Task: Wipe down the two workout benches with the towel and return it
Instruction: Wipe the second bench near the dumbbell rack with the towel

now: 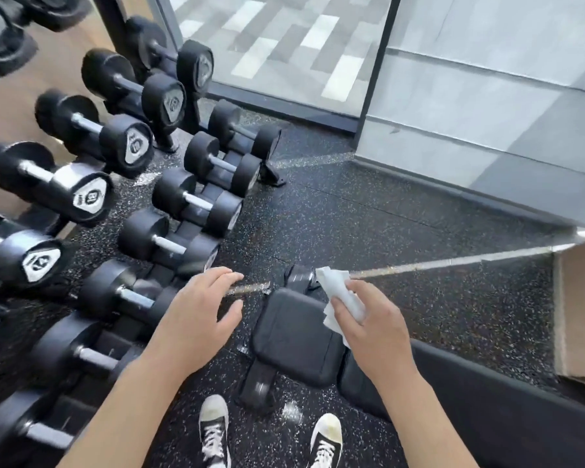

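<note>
The right hand (372, 319) holds a crumpled white towel (340, 295), with the thumb and curled fingers pinching it so that most of the cloth sticks out above and to the left of the hand. The towel hangs over the right edge of the square seat pad of a black bench (294, 336); whether cloth and pad touch cannot be told. The long back pad (487, 407) of the same bench runs from beside the seat pad toward the lower right corner of the view, under the right forearm. The left hand (200, 315) is held out flat above the floor, palm down, fingers spread and relaxed, holding nothing, between the bench and the dumbbell rack (169, 238). The rack fills the left side of the view with two visible tiers of black dumbbells (92, 133) on angled cradles. The floor (385, 224) is dark speckled rubber. A glass panel (277, 49) and a grey wall (504, 106) stand at the far edge of the floor. A cardboard box (581, 315) stands at the right edge. Two black-and-white sneakers (213, 430) stand on the floor at the near end of the bench.
</note>
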